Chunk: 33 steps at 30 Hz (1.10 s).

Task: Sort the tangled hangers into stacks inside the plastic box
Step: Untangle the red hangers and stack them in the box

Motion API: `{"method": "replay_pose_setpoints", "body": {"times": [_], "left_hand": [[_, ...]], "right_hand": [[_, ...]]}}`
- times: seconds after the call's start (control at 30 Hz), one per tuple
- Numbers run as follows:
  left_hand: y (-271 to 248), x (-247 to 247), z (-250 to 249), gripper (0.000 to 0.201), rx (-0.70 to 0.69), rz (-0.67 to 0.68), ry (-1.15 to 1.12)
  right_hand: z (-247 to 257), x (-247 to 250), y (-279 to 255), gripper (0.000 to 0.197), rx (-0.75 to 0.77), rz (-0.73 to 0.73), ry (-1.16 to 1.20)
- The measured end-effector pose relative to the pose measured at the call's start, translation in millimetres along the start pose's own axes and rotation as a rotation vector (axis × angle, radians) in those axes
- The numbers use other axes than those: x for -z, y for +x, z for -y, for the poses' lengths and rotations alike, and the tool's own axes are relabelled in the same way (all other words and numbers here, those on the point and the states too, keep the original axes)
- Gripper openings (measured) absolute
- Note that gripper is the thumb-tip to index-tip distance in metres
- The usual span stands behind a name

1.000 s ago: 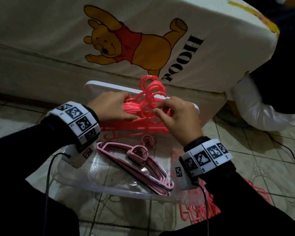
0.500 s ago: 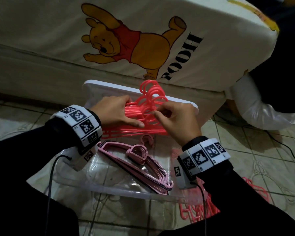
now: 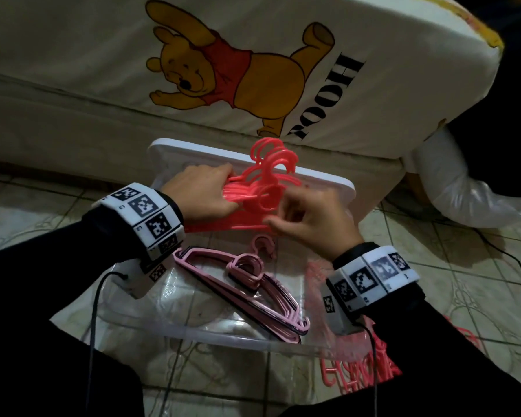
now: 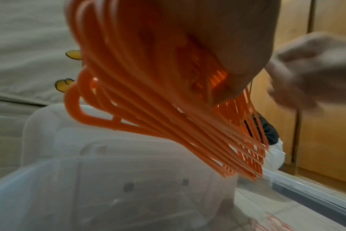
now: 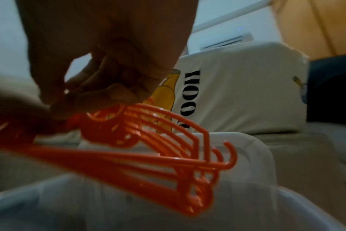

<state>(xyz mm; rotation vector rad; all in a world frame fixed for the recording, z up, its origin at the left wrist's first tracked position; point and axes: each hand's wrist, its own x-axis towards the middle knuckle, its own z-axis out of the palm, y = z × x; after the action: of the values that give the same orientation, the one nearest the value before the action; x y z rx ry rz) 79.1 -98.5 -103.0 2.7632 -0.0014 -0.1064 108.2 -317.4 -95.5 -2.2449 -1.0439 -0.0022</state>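
A bundle of red hangers (image 3: 263,188) is held above the far end of the clear plastic box (image 3: 223,338), hooks pointing up toward the mattress. My left hand (image 3: 229,191) grips the bundle from the left, with several bars fanning out under the palm (image 4: 148,109). My right hand (image 3: 278,219) has curled fingers pinching the bundle just below the hooks (image 5: 158,156); it is blurred. A stack of pale pink hangers (image 3: 247,281) lies flat inside the box.
The white box lid (image 3: 193,155) leans against a cream mattress (image 3: 73,70) with a bear print. More red hangers (image 3: 358,371) lie on the tiled floor at the box's right corner. A white plastic bag (image 3: 451,188) sits at the right.
My right hand's fingers slid from the hook necks down toward the bundle's lower bars. The left hand keeps its grip, and the bundle stays over the box's far end.
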Motion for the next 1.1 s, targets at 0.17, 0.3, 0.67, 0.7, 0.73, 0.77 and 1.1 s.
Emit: {"method": "replay_pose_setpoints", "body": {"times": [0.17,0.3,0.67,0.7,0.73,0.77,1.1], "left_hand": [[4.4,4.5,4.4,0.027,-0.003,-0.025,0.006],[4.9,2.7,3.9,0.029,-0.021,-0.026,-0.004],[8.5,-0.7,13.2,0.039,-0.044,-0.024,-0.005],[8.5,-0.9,13.7,0.039,-0.046,-0.022,-0.005],[8.7,-1.1,13.9,0.039,-0.045,-0.017,-0.007],[8.9,-1.4,14.0,0.039,-0.045,-0.012,-0.010],[8.8,0.4,7.1,0.039,-0.064,-0.017,-0.004]], "right_hand": [[-11.4,-53.0,-16.1,0.019,0.108,0.632,-0.431],[-22.1,-104.7,-17.6,0.028,0.167,0.937,-0.450],[-43.6,-182.3,-27.6,0.044,0.573,1.243,-0.670],[-42.3,-184.7,-28.2,0.040,0.556,1.258,-0.655],[-41.2,-186.1,-28.7,0.037,0.548,1.285,-0.655],[-39.1,-187.0,-29.7,0.035,0.541,1.287,-0.639],[-46.2,-191.6,-35.7,0.024,0.427,1.164,-0.482]]}}
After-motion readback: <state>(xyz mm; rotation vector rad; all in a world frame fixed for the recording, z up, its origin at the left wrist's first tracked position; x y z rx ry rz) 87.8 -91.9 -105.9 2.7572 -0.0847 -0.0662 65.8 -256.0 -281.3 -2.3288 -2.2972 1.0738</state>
